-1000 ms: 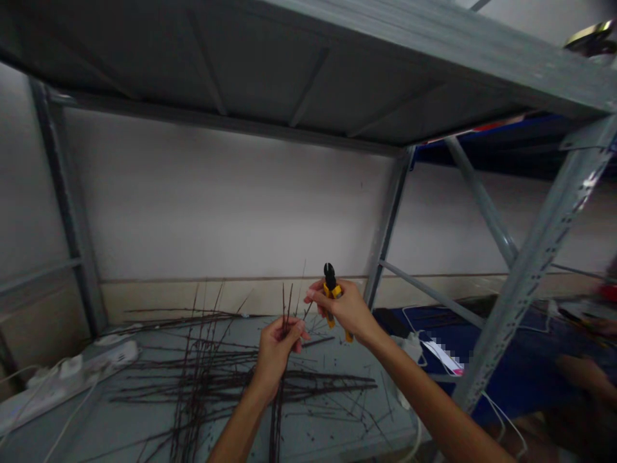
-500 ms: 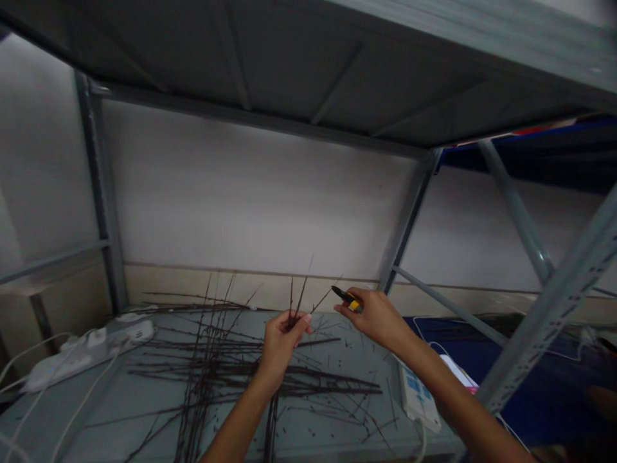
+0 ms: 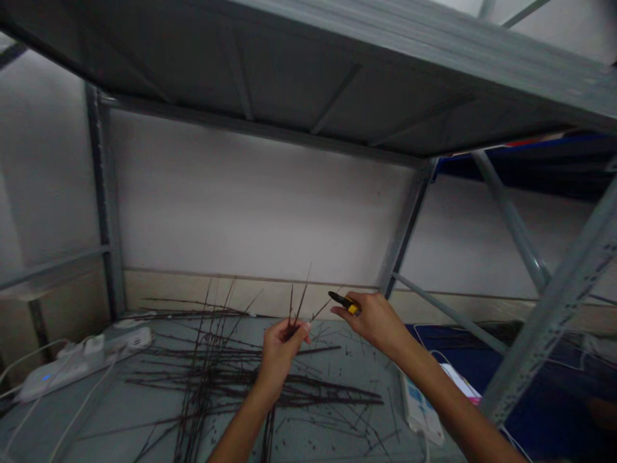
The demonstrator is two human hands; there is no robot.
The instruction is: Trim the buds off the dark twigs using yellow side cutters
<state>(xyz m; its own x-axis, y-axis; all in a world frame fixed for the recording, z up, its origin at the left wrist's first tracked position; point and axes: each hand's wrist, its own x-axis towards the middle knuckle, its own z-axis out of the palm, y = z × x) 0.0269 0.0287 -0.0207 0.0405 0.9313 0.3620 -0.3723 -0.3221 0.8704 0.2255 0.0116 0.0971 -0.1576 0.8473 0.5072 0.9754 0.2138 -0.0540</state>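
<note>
Several twigs (image 3: 301,302) are rising from your left fingers' (image 3: 297,337) pinch above the shelf (image 3: 125,406); your right fingers (image 3: 363,299) are gripping cutters (image 3: 343,301) near one shoot (image 3: 322,310). Apparently you're trimming; cutting calls for steadying it.

Our grey shelf (image 3: 116,408) carries dark twigs (image 3: 200,379), crossed left of and beneath our left grip (image 3: 284,344). Farther left we have a white power strip (image 3: 87,368); nearer us than our right grip (image 3: 373,315), scraps (image 3: 394,417) and a second strip (image 3: 421,408).

I face a pale wall (image 3: 265,206) with a cream lower band (image 3: 178,287) in dim light; a grey metal shelf (image 3: 299,77) spans overhead; a perforated upright (image 3: 554,318) slants to my right
</note>
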